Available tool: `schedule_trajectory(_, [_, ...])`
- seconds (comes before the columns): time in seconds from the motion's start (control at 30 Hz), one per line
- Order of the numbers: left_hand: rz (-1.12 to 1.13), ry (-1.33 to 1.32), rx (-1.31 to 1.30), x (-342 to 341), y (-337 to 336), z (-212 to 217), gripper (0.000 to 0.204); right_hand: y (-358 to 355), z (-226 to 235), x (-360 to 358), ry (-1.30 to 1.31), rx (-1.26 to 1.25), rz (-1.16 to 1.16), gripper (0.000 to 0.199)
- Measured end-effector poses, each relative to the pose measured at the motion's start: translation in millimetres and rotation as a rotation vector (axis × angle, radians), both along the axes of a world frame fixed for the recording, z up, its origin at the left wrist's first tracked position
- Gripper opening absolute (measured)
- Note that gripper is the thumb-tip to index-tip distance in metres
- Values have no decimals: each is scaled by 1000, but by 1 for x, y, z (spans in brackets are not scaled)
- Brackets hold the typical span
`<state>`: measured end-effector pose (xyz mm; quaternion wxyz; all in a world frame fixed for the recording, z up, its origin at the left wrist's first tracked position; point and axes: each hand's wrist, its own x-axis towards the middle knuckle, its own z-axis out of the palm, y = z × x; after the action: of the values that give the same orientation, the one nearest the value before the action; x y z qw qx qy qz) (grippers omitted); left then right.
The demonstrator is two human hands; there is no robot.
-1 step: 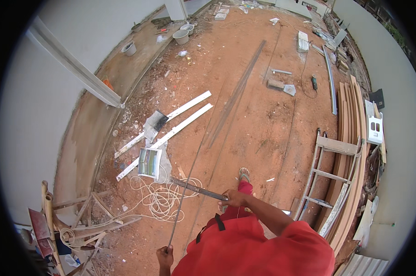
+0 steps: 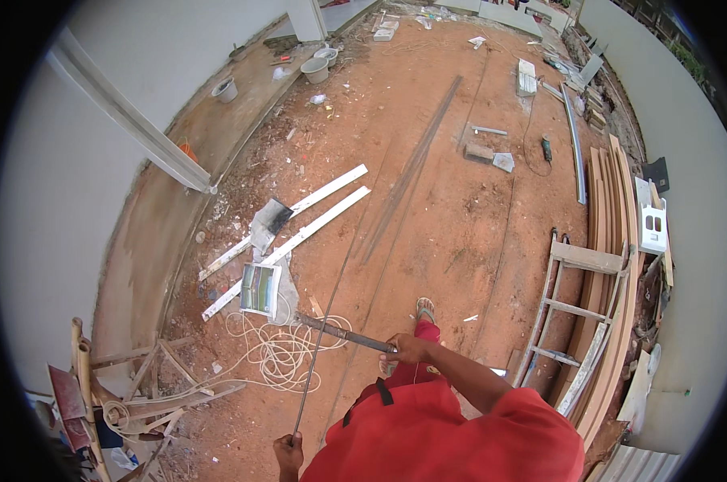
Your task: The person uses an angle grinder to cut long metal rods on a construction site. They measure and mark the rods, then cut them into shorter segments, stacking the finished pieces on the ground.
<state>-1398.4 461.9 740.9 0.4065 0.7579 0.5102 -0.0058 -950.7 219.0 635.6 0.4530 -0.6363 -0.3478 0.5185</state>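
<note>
My left hand (image 2: 288,455), low in the view, is closed around the near end of a long thin metal rod (image 2: 309,381). The rod slants away from me over the reddish ground. My right hand (image 2: 410,349), in front of my body, grips the end of a dark metal bar (image 2: 349,334) that points left. Rod and bar cross left of my right hand; whether they touch I cannot tell. The bar's far end lies near a grey sheet (image 2: 284,281) and a tile-like panel with a printed picture (image 2: 260,288). Beneath the bar, a pale cable (image 2: 272,361) lies in loose coils.
Two white strips (image 2: 319,215) lie ahead on the left, and long dark bars (image 2: 415,165) farther off. A metal ladder (image 2: 544,309) and stacked planks (image 2: 612,209) line the right. Wooden trestle pieces (image 2: 142,402) stand at lower left. Buckets (image 2: 315,71) and a power tool (image 2: 546,149) sit farther away.
The whole view has shifted very slightly. Both hands keep their holds on the rod and the bar.
</note>
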Motion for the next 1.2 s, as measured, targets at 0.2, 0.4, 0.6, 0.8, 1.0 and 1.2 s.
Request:
schedule_trajectory(0.2, [68, 53, 32, -24, 1, -31, 39, 23, 59, 39, -226, 44, -27, 59])
schedule_trajectory(0.4, [90, 55, 1, -22, 4, -62, 38, 68, 97, 87, 152, 140, -318, 58])
schedule_trajectory(0.6, [102, 35, 1, -23, 8, -79, 37, 87, 154, 96, 341, 263, -545, 43])
schedule_trajectory(0.8, [77, 14, 7, -20, 13, -97, 36, 67, 185, 72, 238, 153, -467, 42])
schedule_trajectory(1.0, [-100, -196, 231, -24, 50, -106, 35, 91, 199, 18, 79, 11, -352, 56])
schedule_trajectory(1.2, [-341, -804, 504, 313, 12, 156, 29, 119, 145, -11, -148, -72, -372, 58])
